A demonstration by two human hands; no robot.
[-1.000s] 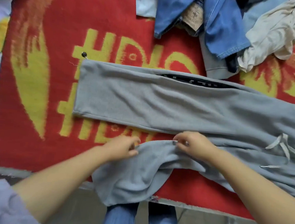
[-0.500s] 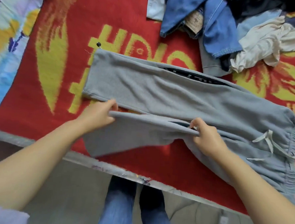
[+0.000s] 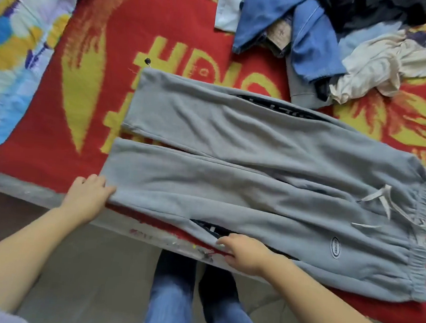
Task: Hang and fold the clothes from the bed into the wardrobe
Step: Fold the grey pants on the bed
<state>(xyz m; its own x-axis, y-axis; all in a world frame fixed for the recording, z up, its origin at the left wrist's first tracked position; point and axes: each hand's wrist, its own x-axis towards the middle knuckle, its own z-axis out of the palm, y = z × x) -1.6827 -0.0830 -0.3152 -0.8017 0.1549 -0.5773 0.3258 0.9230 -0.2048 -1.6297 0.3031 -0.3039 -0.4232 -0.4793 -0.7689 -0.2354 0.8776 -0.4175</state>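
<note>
The grey sweatpants [image 3: 256, 180] lie spread flat on the red blanket [image 3: 64, 129] near the bed's edge, waistband to the right, legs side by side running left. This looks like the laying-out stage before folding. The left hand [image 3: 89, 197] pinches the near leg's cuff corner; the right hand [image 3: 243, 253] grips the near side seam by the pocket. Next, one leg likely needs laying over the other, edges matched. No wardrobe, basket or other container shows; a pile of clothes [image 3: 330, 43] waits loose at the far right.
</note>
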